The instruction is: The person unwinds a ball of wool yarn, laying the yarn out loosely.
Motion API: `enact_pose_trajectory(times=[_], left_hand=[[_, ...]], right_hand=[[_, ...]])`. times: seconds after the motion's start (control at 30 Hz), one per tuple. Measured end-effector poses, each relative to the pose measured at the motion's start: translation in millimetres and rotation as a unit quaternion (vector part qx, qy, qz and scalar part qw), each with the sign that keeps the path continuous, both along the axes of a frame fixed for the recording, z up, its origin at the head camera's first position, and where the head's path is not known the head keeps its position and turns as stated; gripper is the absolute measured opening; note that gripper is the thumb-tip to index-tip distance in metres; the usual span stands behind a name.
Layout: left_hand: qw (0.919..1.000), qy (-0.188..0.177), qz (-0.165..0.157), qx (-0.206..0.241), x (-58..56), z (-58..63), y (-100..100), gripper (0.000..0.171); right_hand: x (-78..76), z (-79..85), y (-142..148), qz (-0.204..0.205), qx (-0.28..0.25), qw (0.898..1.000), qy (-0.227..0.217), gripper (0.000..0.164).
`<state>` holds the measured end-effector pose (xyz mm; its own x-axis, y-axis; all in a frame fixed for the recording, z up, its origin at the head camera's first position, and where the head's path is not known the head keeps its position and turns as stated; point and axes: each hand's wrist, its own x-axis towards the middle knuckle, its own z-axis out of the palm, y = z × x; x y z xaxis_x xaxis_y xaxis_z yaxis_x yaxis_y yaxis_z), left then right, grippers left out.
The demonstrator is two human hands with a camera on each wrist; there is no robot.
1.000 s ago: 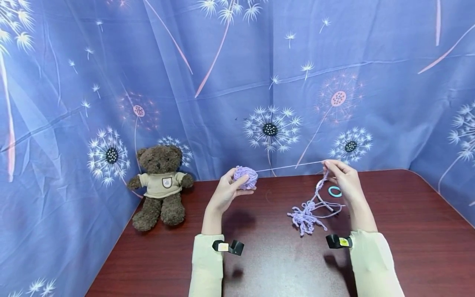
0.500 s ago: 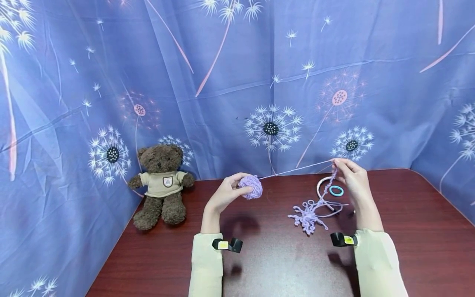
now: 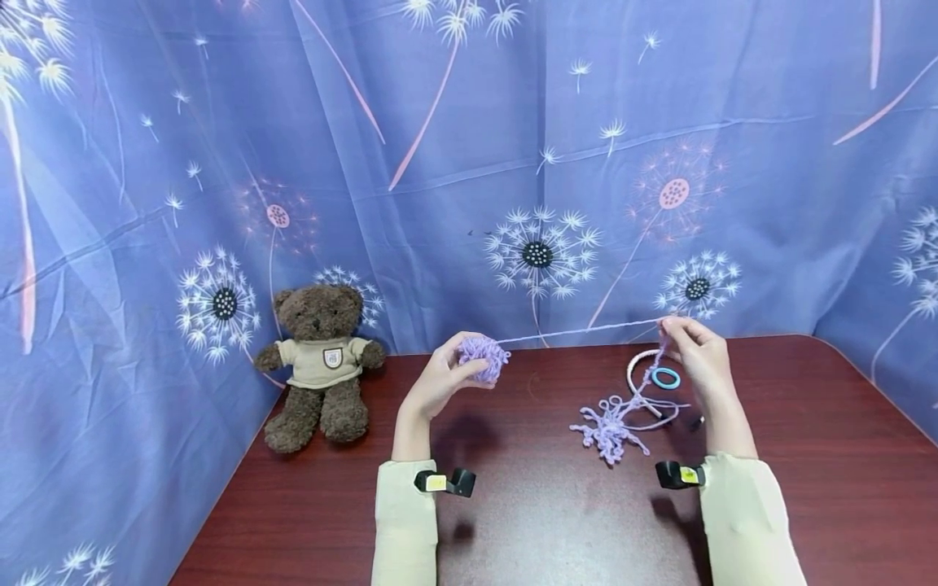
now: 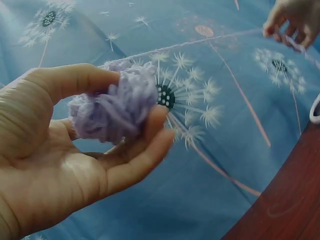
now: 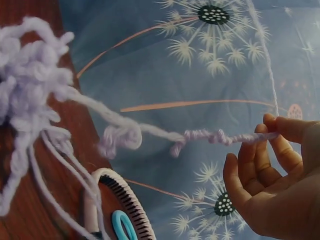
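Observation:
A lilac ball of yarn (image 3: 484, 359) is gripped by my left hand (image 3: 440, 381), thumb on one side and fingers curled round the other, as the left wrist view confirms. From it a taut strand (image 3: 586, 330) runs across to my right hand (image 3: 696, 354). There the thumb and index finger pinch the yarn. Below the pinch hangs a twisted, knotty length of yarn (image 5: 210, 136). It leads down to a tangled lilac yarn bundle (image 3: 610, 430) lying on the table.
Beside the bundle lie a pale toothed headband (image 3: 634, 366) and a turquoise ring (image 3: 665, 378). A brown teddy bear (image 3: 318, 366) in a cream shirt sits at the table's left edge. Behind the dark red table (image 3: 542, 488) hangs a blue dandelion-print curtain (image 3: 440, 244).
My right hand has moved a little to the right, uncovering more of the headband. The yarn ball has turned in my left hand, shifting right and then back left.

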<state>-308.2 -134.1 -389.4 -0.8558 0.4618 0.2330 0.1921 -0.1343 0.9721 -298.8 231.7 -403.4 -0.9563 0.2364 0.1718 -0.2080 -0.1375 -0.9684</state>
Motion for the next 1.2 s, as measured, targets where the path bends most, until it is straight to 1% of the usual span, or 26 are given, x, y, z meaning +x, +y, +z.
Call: enact_pose_trajectory(times=[0.07,0.17,0.23,0.3,0.33,0.4,0.47,0.53,0.63,0.67,0.7,0.77,0.87,0.97,1.0,1.1,1.2], left_hand=[[1.0000,-0.004,0.001,0.006,0.2,0.7,2,0.041],[0.9999,-0.007,0.010,-0.001,0.7,1.2,5,0.043],[0.9998,-0.007,0.016,-0.009,1.4,1.3,7,0.043],[0.9997,-0.005,0.017,-0.015,2.4,1.4,10,0.042],[0.9997,-0.002,0.016,-0.017,2.9,1.4,11,0.041],[0.9998,0.004,0.011,-0.017,3.7,1.6,14,0.041],[0.9998,0.009,0.005,-0.018,4.4,2.0,17,0.041],[0.9997,0.011,-0.001,-0.022,4.8,2.3,21,0.041],[0.9995,0.011,-0.006,-0.030,5.0,2.0,25,0.041],[0.9995,0.010,-0.008,-0.030,5.0,1.8,26,0.042],[0.9995,0.008,-0.009,-0.028,5.1,1.7,27,0.043],[0.9997,0.007,-0.010,-0.022,4.9,0.8,26,0.046],[0.9997,0.007,-0.017,-0.014,5.1,0.0,26,0.052],[0.9997,0.011,-0.023,-0.004,4.7,-0.5,26,0.049],[0.9996,0.012,-0.025,0.001,4.6,-0.4,26,0.047],[0.9995,0.013,-0.022,0.016,3.7,-0.2,25,0.042],[0.9997,0.004,-0.012,0.022,3.1,1.1,25,0.043]], right_hand=[[-1.6,-1.6,-2,-0.002,0.053,0.998,-0.012,0.016],[-4.0,-2.3,-9,0.005,0.131,0.991,-0.026,0.013],[-5.1,-2.2,-19,0.022,0.172,0.984,-0.029,0.023],[-5.2,-0.7,-33,0.038,0.199,0.979,-0.028,0.036],[-4.6,0.6,-42,0.049,0.213,0.976,-0.025,0.041],[-3.0,2.7,-60,0.074,0.239,0.968,-0.010,0.042],[0.2,5.5,-80,0.108,0.253,0.962,0.009,0.039],[4.1,7.2,-99,0.152,0.252,0.955,0.027,0.038],[10.9,8.0,-119,0.208,0.246,0.946,0.036,0.039],[12.9,7.7,-123,0.220,0.245,0.944,0.037,0.040],[14.6,7.3,-125,0.223,0.251,0.941,0.038,0.040],[17.2,5.9,-128,0.214,0.270,0.938,0.039,0.039],[18.3,5.1,-126,0.196,0.285,0.937,0.048,0.033],[18.5,7.4,-124,0.184,0.286,0.939,0.054,0.025],[18.2,8.6,-123,0.182,0.280,0.941,0.057,0.024],[18.8,14.3,-120,0.168,0.248,0.952,0.061,0.024],[20.0,21.0,-115,0.148,0.218,0.963,0.061,0.026]])
